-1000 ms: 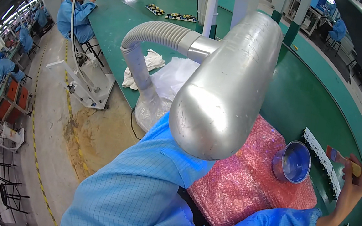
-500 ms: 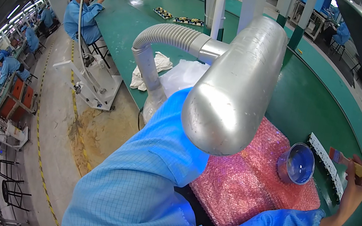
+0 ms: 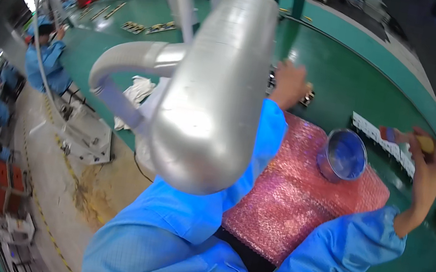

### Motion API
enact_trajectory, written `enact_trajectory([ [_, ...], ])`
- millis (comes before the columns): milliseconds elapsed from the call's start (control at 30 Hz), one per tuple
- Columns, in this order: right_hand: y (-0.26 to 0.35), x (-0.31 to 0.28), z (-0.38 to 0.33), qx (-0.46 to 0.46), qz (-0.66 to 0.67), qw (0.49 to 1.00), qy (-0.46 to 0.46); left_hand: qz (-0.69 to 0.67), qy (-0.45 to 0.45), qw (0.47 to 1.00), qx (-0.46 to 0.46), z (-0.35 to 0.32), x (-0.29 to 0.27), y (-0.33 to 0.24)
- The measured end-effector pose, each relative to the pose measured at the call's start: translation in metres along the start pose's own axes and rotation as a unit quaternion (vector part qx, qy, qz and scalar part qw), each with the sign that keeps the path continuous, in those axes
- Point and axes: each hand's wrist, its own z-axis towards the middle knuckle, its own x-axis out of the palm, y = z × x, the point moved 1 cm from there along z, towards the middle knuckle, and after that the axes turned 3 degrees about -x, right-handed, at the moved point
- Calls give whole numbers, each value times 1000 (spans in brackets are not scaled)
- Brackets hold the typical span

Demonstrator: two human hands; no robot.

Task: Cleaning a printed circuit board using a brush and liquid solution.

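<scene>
One blurred left hand (image 3: 290, 84) over board (image 3: 308, 96), grip cannot tell | right hand (image 3: 428, 168) holding brush (image 3: 389, 134) | hood (image 3: 213, 94) partly hides left sleeve (image 3: 269, 136)

Green table (image 3: 328, 74) under bubble wrap (image 3: 282, 200), white strips (image 3: 369, 129), probable boards (image 3: 307, 97)

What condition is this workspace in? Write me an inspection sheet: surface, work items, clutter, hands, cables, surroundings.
Surface: green table, partly covered by pink bubble wrap.
Work items: metal bowl on the wrap; white strip on the table beyond it; component board partly hidden by the left hand.
Clutter: crumpled white cloth on the table, left of the silver hood.
Hands: left hand blurred at the component board, grip unclear; right hand grips a brush above the white strip.
Cables: thin dark cable near the table's left side.
Surroundings: seated co-worker in blue; stained floor.
</scene>
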Motion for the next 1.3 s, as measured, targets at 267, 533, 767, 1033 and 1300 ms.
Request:
enact_trajectory([
  [267, -1, 4, 1, 52, -55, 996, 45, 38, 126, 986, -102, 12, 12, 5],
  [533, -21, 30, 9, 73, -27, 992, 103, 107, 168, 973, -114, 6, -2, -2],
  [767, -38, 48, 12, 86, 3, 976, 201, 107, 204, 967, -106, 4, -4, -16],
  [1033, -53, 61, 14, 129, -6, 964, 234, 115, 172, 974, -93, 2, 1, -29],
  [1300, -51, 60, 14, 135, 3, 963, 233, 114, 196, 970, -88, 0, 1, -31],
])
